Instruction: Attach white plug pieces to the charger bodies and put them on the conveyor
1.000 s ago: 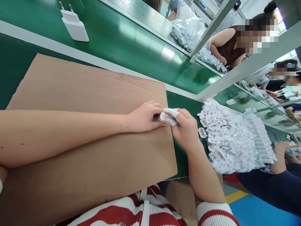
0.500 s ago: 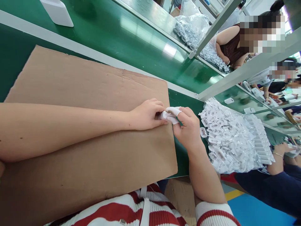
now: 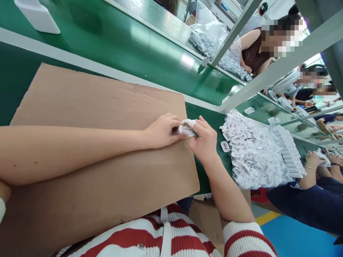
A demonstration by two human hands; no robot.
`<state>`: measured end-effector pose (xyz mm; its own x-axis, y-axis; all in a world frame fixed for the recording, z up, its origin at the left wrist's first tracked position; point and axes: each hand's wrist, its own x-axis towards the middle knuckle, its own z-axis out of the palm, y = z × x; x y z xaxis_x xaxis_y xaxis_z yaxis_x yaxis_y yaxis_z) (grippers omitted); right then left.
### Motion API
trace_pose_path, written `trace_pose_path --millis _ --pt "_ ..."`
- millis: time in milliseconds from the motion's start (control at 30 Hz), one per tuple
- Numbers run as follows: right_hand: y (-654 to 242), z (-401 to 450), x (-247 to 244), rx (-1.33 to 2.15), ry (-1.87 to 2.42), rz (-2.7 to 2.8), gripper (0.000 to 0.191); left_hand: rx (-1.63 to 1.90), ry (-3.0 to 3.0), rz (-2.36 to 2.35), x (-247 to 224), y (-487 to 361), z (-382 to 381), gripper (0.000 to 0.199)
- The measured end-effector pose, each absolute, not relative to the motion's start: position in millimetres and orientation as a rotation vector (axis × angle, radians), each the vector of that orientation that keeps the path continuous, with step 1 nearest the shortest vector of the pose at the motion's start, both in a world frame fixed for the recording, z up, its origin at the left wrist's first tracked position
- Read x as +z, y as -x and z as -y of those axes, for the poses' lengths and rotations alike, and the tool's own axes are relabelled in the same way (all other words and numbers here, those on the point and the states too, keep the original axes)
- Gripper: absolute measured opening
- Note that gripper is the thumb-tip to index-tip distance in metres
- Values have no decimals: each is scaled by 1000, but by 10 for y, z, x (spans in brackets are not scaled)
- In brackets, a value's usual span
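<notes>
My left hand (image 3: 163,131) reaches in from the left over the brown cardboard sheet (image 3: 112,178), its thumb and fingers closed on a small white plastic part (image 3: 184,131). From the right, my right hand (image 3: 205,138) pinches the same part near the sheet's right edge. White covers wrap its thumb and a finger; its other fingers are partly spread. Fingers hide much of the part. Beside my right hand lies a single white oval piece (image 3: 225,146), next to a large heap of white plastic parts in clear bags (image 3: 254,153).
Beyond the sheet runs a green conveyor (image 3: 150,53) with a white object (image 3: 37,16) at its far left. A grey metal post (image 3: 268,67) slants over the right side. Several people sit along the line; a person's arm (image 3: 309,175) is at the right.
The view has shifted slightly. Both hands remain together on the white part, and the outer fingers of my right hand have lifted and spread a little. A white object now shows on the conveyor near the post.
</notes>
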<state>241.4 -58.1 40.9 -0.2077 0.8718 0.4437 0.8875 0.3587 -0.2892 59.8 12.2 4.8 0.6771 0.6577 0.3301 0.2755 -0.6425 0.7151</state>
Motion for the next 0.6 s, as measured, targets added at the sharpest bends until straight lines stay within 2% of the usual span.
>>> trace_pose_path --millis 100,300,433,533,600 --pt "-2391 591 372 -5 1564 2059 37 775 -2364 -732 39 -573 -66 34" --pt "-2312 629 358 148 1728 1869 41 657 -2780 -894 44 -482 -6 55" --pt "-2303 653 384 217 1795 1870 34 677 -2756 -880 93 -484 -32 54" --pt "-2424 628 411 384 1701 1793 54 653 -2511 -773 108 -500 -103 48" --pt "-2608 580 419 368 1654 1719 63 599 -2268 -818 113 -503 -165 47"
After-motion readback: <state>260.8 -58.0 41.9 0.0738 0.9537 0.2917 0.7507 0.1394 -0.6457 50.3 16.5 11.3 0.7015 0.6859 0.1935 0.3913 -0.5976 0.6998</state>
